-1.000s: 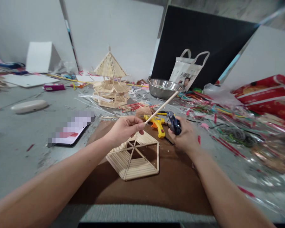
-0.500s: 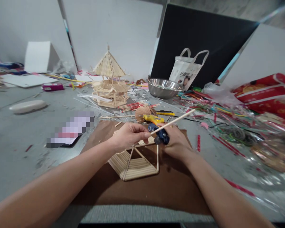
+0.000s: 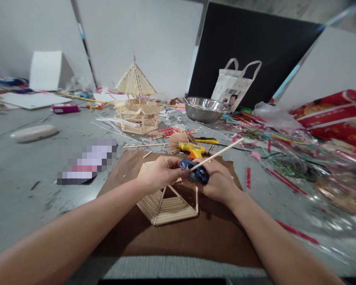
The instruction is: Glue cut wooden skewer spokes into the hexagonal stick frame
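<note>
My left hand (image 3: 163, 172) pinches the near end of a thin wooden stick (image 3: 222, 151), which slants up to the right. My right hand (image 3: 218, 178) is closed around a dark blue hand tool (image 3: 200, 174) whose exact kind is hard to make out. The stick crosses the tool's head, and my left fingertips are right beside it. Beneath both hands lies a polygonal panel of wooden sticks (image 3: 175, 209), with rows filled in on the left and front and an open frame at the right. My left hand hides part of the panel.
Brown board (image 3: 178, 241) lies under the work. Behind it are a yellow glue gun (image 3: 192, 149), a yellow utility knife (image 3: 207, 140), a stick pavilion model (image 3: 136, 103) and a metal bowl (image 3: 206, 111). A phone (image 3: 89, 162) lies left; plastic wraps and sticks clutter the right.
My right hand has shifted slightly left with the blue tool, closer to my left fingers. The tool's head now sits around the stick's near end.
</note>
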Action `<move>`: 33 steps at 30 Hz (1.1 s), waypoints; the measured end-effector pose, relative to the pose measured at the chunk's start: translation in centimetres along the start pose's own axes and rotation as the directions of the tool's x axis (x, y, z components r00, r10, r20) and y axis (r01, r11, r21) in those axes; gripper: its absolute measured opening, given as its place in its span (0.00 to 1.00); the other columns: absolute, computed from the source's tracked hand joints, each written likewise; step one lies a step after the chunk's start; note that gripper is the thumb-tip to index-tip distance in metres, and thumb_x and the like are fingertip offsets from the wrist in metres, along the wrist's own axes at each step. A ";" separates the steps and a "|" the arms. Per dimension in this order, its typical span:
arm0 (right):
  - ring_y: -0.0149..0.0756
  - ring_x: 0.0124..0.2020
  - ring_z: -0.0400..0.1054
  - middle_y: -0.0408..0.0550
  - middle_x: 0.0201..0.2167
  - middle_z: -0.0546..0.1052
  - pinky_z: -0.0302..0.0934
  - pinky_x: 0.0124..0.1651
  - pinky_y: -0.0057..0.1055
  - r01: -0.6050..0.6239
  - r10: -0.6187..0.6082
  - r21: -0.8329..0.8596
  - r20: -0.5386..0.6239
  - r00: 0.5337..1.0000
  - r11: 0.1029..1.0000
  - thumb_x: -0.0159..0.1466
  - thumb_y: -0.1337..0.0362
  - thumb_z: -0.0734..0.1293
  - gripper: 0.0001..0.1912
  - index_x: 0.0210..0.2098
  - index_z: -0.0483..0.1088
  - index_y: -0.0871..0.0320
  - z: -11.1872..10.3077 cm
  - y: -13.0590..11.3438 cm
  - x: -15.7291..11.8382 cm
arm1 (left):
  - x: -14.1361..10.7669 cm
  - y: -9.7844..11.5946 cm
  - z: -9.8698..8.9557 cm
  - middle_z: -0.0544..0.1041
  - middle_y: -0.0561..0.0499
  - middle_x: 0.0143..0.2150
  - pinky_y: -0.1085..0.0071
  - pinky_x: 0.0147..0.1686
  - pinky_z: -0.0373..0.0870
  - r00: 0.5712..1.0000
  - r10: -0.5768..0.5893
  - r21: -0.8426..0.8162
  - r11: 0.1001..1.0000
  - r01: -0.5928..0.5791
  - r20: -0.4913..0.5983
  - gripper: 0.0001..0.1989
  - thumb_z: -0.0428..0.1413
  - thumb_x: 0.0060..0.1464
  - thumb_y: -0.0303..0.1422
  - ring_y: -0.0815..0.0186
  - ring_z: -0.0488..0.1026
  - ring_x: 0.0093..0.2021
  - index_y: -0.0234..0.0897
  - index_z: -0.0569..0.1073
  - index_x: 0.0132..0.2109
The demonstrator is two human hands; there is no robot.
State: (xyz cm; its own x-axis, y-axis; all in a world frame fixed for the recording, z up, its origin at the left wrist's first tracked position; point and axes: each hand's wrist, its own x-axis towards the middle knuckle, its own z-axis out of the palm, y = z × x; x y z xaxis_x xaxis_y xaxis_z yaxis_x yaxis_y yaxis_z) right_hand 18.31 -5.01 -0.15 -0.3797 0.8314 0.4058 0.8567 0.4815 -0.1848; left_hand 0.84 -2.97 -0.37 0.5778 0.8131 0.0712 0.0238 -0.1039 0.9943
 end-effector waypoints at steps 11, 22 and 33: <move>0.37 0.34 0.65 0.45 0.32 0.72 0.57 0.35 0.29 -0.049 0.051 -0.034 0.056 0.997 0.998 0.46 0.61 0.63 0.17 0.37 0.65 0.54 -0.2 -0.1 0.0 | 0.0 -0.4 0.0 0.65 0.56 0.19 0.80 0.15 0.48 1.000 -0.005 0.013 1.000 0.005 -0.015 0.13 0.54 0.42 0.39 0.79 0.54 0.16 0.31 0.68 0.28; 0.34 0.30 0.66 0.43 0.30 0.73 0.57 0.31 0.27 -0.116 0.115 0.002 0.145 0.983 0.993 0.47 0.62 0.62 0.14 0.35 0.66 0.53 -0.7 -0.5 0.1 | -0.1 0.2 0.0 0.67 0.56 0.21 0.81 0.15 0.51 0.999 0.003 0.068 0.998 -0.001 -0.038 0.11 0.54 0.42 0.36 0.79 0.55 0.16 0.32 0.69 0.30; 0.38 0.31 0.67 0.46 0.29 0.74 0.56 0.32 0.29 -0.130 0.156 -0.158 0.163 0.974 0.979 0.47 0.62 0.60 0.13 0.34 0.66 0.55 -0.7 -0.6 0.2 | -0.2 0.2 0.1 0.68 0.54 0.23 0.79 0.22 0.56 0.996 0.068 0.180 0.982 -0.056 -0.061 0.09 0.53 0.41 0.33 0.75 0.61 0.23 0.30 0.69 0.28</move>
State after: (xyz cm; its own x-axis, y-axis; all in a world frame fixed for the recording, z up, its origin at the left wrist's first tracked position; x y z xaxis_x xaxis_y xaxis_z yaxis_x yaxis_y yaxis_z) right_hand 17.94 -5.35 0.66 -0.2937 0.9301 0.2205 0.9431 0.3195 -0.0919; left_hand 0.83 -3.21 -0.18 0.5272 0.8375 0.1437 0.1376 -0.2510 0.9581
